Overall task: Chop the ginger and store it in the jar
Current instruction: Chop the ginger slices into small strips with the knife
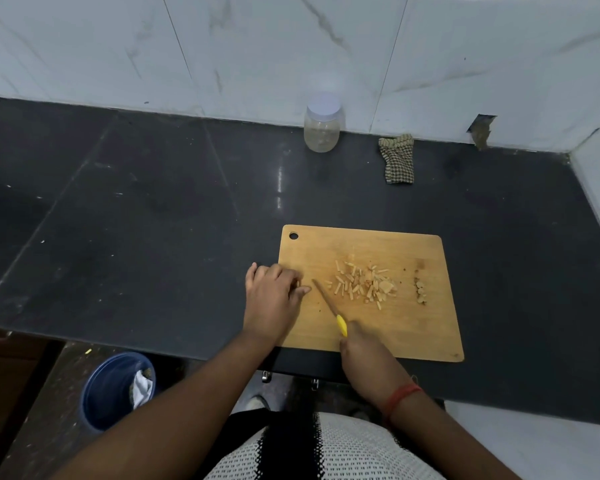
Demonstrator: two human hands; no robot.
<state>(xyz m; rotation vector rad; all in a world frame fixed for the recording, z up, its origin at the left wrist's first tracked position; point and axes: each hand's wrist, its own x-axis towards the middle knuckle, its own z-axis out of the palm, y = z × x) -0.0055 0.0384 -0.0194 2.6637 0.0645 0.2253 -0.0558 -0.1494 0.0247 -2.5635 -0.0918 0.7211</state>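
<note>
Dozens of short ginger sticks [361,285] lie in a loose heap near the middle of the wooden cutting board [413,327], with a small row of darker scraps [420,291] apart from them toward the board's right side. The cutting looks largely done — the pieces are already narrow strips — so the step in hand seems to be the last of the chopping or the gathering of the heap before it goes into storage.

The knife [328,304] rests with its blade flat to the board, tip pointing up and left, just left of the heap and not touching it. The right hand [359,344] grips the yellow handle, fingers curled round it, wrist low over the board's near edge with a red thread band on the forearm. The left hand [274,289] lies at the board's left edge, fingers loosely bent and pointing right toward the blade tip; whether it pinches a small piece there cannot be told, and it seems to hold nothing.

The jar [323,126] stands well apart at the back of the dark counter [136,202] against the tiled wall, its white lid on. The next move likely calls for sweeping the sticks together with blade and fingers, then fetching the jar and taking the lid off — a long reach across the counter. A checked cloth [397,159] lies to the jar's right, and a blue bin [108,389] sits on the floor below.
</note>
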